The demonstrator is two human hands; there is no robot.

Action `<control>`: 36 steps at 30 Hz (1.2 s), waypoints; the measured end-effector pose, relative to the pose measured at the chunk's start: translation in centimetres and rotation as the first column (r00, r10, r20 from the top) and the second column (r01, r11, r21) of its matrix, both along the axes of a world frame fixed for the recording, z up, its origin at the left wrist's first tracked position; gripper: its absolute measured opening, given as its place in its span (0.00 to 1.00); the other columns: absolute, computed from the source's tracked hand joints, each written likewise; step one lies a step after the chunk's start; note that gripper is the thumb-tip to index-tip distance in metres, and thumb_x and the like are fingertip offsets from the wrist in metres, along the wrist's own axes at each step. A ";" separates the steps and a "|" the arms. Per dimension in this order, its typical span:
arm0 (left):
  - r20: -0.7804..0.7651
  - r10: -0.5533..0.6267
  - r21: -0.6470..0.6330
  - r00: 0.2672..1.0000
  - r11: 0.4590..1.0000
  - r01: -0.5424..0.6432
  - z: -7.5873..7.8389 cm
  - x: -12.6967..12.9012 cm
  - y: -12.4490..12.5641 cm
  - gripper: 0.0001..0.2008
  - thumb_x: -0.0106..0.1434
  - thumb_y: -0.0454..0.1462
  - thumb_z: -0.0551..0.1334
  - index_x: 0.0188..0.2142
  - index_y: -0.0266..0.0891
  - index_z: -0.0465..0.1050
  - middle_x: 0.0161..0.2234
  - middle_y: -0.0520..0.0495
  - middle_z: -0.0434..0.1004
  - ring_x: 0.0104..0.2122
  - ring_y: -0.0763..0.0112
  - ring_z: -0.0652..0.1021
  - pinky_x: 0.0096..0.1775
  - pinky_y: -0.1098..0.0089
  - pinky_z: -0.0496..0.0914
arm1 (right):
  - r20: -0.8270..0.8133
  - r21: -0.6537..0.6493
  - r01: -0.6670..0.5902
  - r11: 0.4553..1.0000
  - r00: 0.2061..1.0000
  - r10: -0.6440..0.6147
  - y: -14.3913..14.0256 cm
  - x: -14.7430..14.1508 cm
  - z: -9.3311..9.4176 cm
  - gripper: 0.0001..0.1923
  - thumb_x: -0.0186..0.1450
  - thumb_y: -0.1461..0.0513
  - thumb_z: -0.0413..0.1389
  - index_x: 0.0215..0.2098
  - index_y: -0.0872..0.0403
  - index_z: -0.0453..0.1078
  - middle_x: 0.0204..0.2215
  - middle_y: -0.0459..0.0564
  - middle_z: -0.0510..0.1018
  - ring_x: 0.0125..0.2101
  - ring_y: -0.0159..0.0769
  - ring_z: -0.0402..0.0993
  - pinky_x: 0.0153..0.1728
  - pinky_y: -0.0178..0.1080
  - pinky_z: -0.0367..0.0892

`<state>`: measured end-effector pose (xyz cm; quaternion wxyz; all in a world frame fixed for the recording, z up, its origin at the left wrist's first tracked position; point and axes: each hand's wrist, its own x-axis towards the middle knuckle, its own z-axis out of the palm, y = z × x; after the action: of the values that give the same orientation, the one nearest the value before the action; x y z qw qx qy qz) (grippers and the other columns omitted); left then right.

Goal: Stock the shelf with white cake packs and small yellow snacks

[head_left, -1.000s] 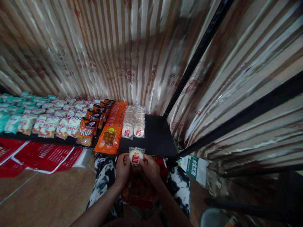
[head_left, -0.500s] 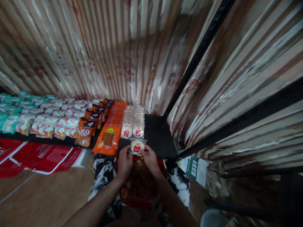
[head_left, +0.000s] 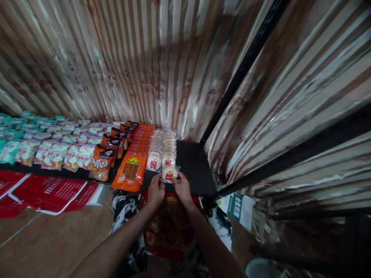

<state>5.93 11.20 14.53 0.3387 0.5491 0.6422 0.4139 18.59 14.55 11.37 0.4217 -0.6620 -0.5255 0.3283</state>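
Note:
A small clear packet with a round white cake and a red label (head_left: 169,173) is gripped by both of my hands over the front part of a low black shelf (head_left: 194,170). My left hand (head_left: 155,190) pinches its left edge and my right hand (head_left: 182,188) pinches its right edge. The packet sits right in front of two rows of the same cake packets (head_left: 162,148) lined up towards the back.
Left of the cakes lie orange flat packs (head_left: 135,162), orange-black bags (head_left: 102,164), then red-white and green snack bags (head_left: 52,148). A red basket of packets (head_left: 171,227) rests between my knees. Striped curtain and a black post (head_left: 240,69) close the back and right. Red crates (head_left: 49,191) lie at floor left.
Both hands carried the cake packet forward from above the basket onto the shelf, up to the front of the right cake row.

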 end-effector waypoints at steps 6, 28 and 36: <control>-0.006 0.016 -0.012 1.000 1.000 -0.016 -0.4 0.1 0.7 0.22 0.53 0.25 0.53 0.49 0.32 0.66 0.45 0.40 0.71 0.41 0.68 0.74 0.49 0.64 0.68 | 0.103 -0.012 0.020 1.000 0.995 -0.018 0.2 -0.7 -0.1 0.20 0.60 0.60 0.50 0.48 0.59 0.68 0.39 0.55 0.72 0.26 0.32 0.74 0.30 0.37 0.72; -0.163 0.001 0.037 0.987 0.999 0.005 -0.6 0.3 3.4 0.22 0.54 0.27 0.53 0.50 0.33 0.66 0.48 0.38 0.71 0.47 0.64 0.73 0.51 0.61 0.67 | 0.078 0.109 0.095 0.989 0.992 -0.104 2.0 -1.9 -1.0 0.22 0.59 0.62 0.49 0.52 0.60 0.65 0.47 0.61 0.68 0.31 0.35 0.73 0.38 0.41 0.72; -0.175 -0.007 0.056 0.985 0.998 0.017 -1.0 0.2 3.7 0.23 0.54 0.26 0.52 0.50 0.31 0.66 0.50 0.36 0.70 0.48 0.63 0.72 0.53 0.60 0.67 | 0.135 0.117 0.105 0.988 0.983 -0.120 2.4 -2.1 -1.5 0.24 0.59 0.61 0.48 0.53 0.59 0.64 0.46 0.59 0.69 0.39 0.39 0.73 0.39 0.40 0.71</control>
<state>6.15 14.89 13.53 0.2681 0.5966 0.6539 0.3803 16.51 16.99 9.84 0.4367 -0.6883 -0.5331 0.2268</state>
